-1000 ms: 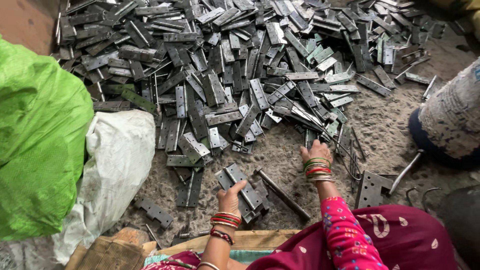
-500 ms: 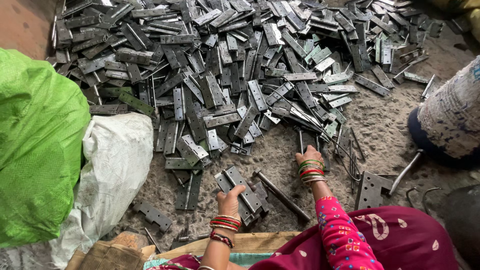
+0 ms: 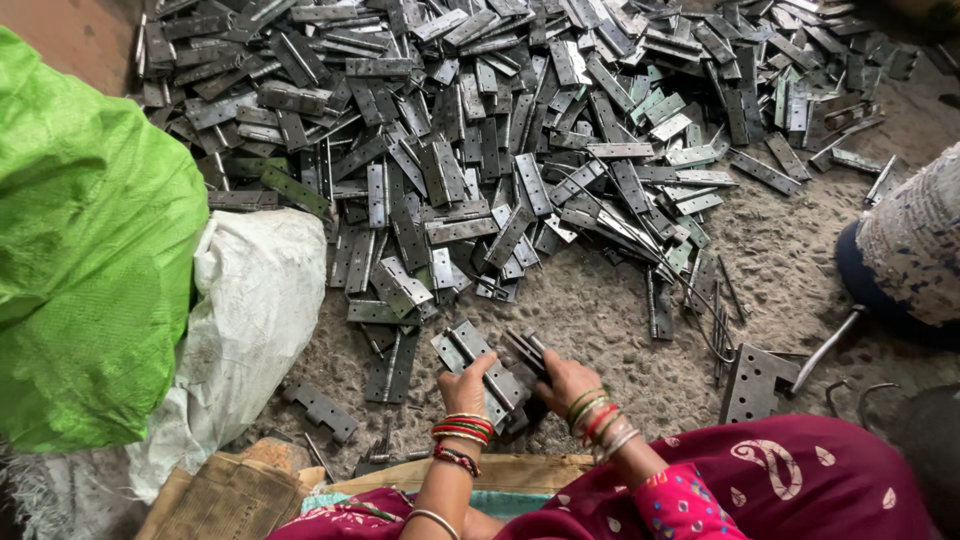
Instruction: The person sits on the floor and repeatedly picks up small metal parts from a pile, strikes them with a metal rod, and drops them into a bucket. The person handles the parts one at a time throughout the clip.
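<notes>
Two hands of mine meet low over the gritty floor [image 3: 600, 330], just short of the big heap of grey metal hinges [image 3: 500, 130]. My left hand [image 3: 465, 385] is closed around an opened hinge [image 3: 478, 358], its leaves spread flat, thumb up against the plate and fingers wrapped under it. My right hand [image 3: 565, 378] is curled onto a small stack of hinge leaves [image 3: 527, 350], which sits touching the hinge in my left hand; the fingers grip its near end, though I cannot tell how many pieces are in the stack. Red, green and gold bangles [image 3: 462, 430] sit on both wrists, and my pink patterned sleeve [image 3: 690, 500] runs down to the lower edge of view.

To my left lie a white sack [image 3: 250, 320] and, overlapping it, a bright green sack [image 3: 90, 260]. A loose hinge [image 3: 320, 408] lies flat near the white sack, and a wider drilled plate [image 3: 750, 385] lies to my right, well apart from my hands. Thin metal rods [image 3: 830, 345] lie just beside that plate. A flattened piece of cardboard [image 3: 240, 495] lies under my left forearm.
</notes>
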